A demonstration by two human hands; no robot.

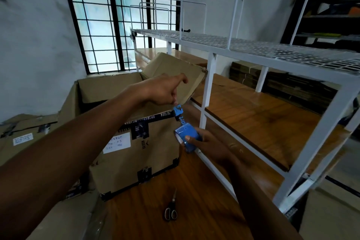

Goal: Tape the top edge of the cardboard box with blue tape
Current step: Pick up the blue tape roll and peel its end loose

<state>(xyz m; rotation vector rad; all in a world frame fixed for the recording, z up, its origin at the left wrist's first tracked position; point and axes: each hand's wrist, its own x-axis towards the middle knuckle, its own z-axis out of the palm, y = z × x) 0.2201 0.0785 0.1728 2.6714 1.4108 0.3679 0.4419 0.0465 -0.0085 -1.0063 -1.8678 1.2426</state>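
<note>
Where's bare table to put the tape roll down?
Bare wood lies around the scissors, between the cardboard box and the white rack. The rack's wooden shelf is bare too. It is crowded at the box corner, by the right hand.

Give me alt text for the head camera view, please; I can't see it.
The left hand pinches the free end of a blue tape roll held by the right hand, at the open brown cardboard box's top corner. Black-handled scissors lie on the wooden table.
</note>
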